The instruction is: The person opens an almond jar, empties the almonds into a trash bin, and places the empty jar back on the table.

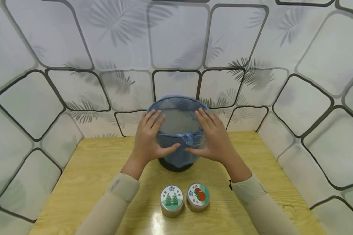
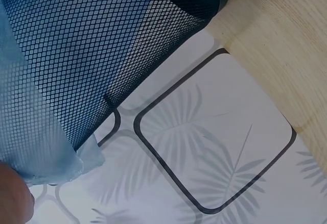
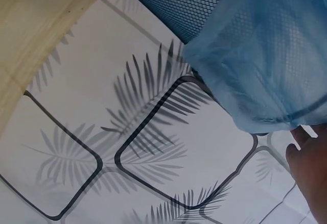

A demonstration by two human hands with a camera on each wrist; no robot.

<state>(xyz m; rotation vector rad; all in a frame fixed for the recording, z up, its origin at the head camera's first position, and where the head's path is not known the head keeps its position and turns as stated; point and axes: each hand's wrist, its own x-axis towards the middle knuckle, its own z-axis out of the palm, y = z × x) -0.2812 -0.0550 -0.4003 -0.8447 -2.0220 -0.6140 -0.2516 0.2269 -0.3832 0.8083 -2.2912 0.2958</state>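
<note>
A dark mesh waste bin (image 2: 102,35) stands on the wooden table, lined with a thin blue plastic bag (image 1: 177,151) folded over its rim. In the head view the bag has a gathered knot (image 1: 188,137) at the front of the rim. My left hand (image 1: 149,135) is at the bin's left side, fingers extended along the rim and thumb pointing inward across the front. Mirroring it on the right is my right hand (image 1: 213,137), its fingers likewise straight. In the right wrist view, its fingers lie close by the bag's edge (image 3: 265,124).
Two short round containers stand nearer the person: one with a green-vegetable label (image 1: 172,199), the other with a tomato label (image 1: 198,195). Patterned panels (image 1: 176,42) rise behind the wooden table (image 1: 100,163) and on both sides.
</note>
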